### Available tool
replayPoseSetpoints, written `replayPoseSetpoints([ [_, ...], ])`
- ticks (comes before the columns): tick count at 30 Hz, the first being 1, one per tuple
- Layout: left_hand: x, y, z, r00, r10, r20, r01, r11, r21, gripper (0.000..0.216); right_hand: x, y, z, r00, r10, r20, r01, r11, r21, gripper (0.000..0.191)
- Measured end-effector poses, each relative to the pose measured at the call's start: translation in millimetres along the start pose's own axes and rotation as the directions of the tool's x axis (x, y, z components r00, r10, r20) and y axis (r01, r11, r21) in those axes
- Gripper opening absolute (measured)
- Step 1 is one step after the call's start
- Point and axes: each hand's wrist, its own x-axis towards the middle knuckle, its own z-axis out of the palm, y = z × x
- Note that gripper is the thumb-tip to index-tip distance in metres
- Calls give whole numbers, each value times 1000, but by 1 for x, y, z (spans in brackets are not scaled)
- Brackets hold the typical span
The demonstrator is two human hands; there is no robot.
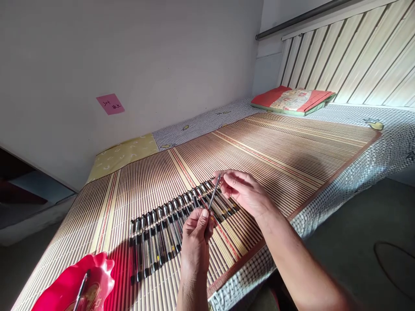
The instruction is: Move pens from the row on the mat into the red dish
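The left hand's grip (198,226) pinches a tilted pen (214,193) above a pen row (137,248); I can't tell whether the right hand (243,190), by its tip, pinches. Open mat (275,162) stretches beyond, its bound edge (236,266) nearer.

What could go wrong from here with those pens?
The held pen, gripped low by the left hand with the right hand at its upper end, might slip and drop onto the row of pens.
Both hands are close to that row, so a brush could disturb its order.
The red dish is cut off by the frame, so contents might be overlooked.
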Motion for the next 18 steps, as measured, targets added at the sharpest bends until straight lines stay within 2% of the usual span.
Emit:
replayPoseSetpoints([
  [6, 1, -4, 1, 997, 60, -50, -58, 997, 42, 51, 1, 13, 13, 992, -60, -110, 54, 997, -61, 19],
  [9, 1, -5, 3, 995, 90, -39, -88, 994, 68, 49, -2, 16, 27, 992, -70, -107, 63, 996, -69, 21],
  [15, -4, -3, 6, 989, 143, -23, -137, 976, 169, 45, -8, 5, 46, 944, -236, -229, 187, 958, -215, 20],
  [18, -4, -4, 4, 977, 211, -25, -198, 947, 254, 49, -8, 1, 40, 970, -180, -162, 137, 960, -246, 21],
])
